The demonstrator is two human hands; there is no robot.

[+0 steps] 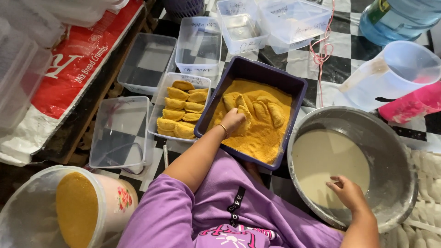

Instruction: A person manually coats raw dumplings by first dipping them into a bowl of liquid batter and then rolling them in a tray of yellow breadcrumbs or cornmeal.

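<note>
A purple tray (294,85) holds orange breadcrumbs and several crumb-coated half-moon pastries. My left hand (233,120) presses down on one coated pastry (242,113) in the crumbs, fingers curled over it. To the right, a large metal bowl (390,151) holds pale batter. My right hand (348,193) hovers over the batter near the bowl's near rim, fingers slightly apart and holding nothing. A clear rectangular container (158,112) left of the tray holds several finished breaded pastries.
Empty clear plastic containers (120,133) stand to the left and at the back. A tub of breadcrumbs (78,206) sits at the near left, a red and white breadcrumb bag (78,59) beyond it. A plastic jug (395,73) and blue water bottle (395,18) stand at the right.
</note>
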